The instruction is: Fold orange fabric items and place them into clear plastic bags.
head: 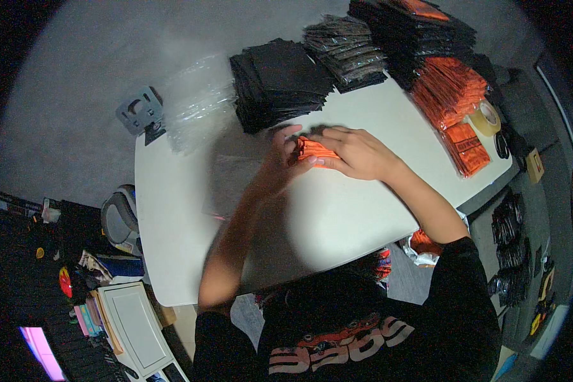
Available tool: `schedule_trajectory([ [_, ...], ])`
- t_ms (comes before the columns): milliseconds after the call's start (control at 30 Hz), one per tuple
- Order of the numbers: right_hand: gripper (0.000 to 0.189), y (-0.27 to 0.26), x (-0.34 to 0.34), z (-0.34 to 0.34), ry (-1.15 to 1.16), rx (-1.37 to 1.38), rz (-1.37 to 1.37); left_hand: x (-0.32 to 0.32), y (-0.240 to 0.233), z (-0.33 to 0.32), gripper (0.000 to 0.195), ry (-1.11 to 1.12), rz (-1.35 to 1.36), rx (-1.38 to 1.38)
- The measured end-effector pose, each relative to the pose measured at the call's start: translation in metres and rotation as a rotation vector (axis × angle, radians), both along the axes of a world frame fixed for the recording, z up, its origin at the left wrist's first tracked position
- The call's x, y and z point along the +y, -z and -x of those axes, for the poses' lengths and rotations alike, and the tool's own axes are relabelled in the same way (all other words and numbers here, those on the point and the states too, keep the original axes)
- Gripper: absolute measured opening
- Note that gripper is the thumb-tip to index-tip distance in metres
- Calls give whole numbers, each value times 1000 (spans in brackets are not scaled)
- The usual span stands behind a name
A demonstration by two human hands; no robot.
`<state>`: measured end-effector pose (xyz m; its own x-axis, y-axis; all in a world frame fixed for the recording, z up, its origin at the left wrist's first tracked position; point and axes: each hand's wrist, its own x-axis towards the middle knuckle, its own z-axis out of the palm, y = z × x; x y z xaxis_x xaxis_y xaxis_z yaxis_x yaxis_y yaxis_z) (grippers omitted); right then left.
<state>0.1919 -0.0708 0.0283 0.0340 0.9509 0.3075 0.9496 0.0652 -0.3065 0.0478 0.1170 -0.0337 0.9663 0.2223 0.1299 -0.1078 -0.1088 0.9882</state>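
Observation:
My left hand (286, 160) and my right hand (358, 153) grip a folded orange fabric piece (317, 152) between them, over the white table (353, 215). Thumbs press along its near edge, and the fingers of both hands lie at its far side. Part of the fabric is hidden under my fingers. Left of my hands, in the shadow of my arm, a clear plastic bag (229, 181) appears to lie flat on the table. Beyond it spreads a pile of clear plastic bags (196, 105).
Black flat pieces (281, 83) are stacked at the table's far side, beside bagged dark packs (346, 50). At the right lie bagged orange packs (465, 148), a roll of clear tape (485, 118) and a black ring-shaped item (502, 144). A grey bracket (141, 112) stands at the far left corner.

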Motion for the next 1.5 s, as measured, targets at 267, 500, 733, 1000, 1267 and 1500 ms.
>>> schedule_trajectory([
  [267,55,0,-1,3,54,-62,20,-14,-34,4,47,-7,-175,-86],
  [500,85,-34,14,23,55,-123,-40,-14,-45,23,34,-106,-105,-133],
  [733,67,-36,58,34,-16,281,241,10,-49,41,20,-137,-91,-226],
  [1000,44,-7,50,33,0,380,59,12,-46,41,27,-200,-256,-135],
  [1267,39,6,51,31,45,486,16,45,-30,42,33,-205,-624,-143],
  [1500,31,8,48,21,126,530,99,63,-23,62,17,-126,-928,-188],
])
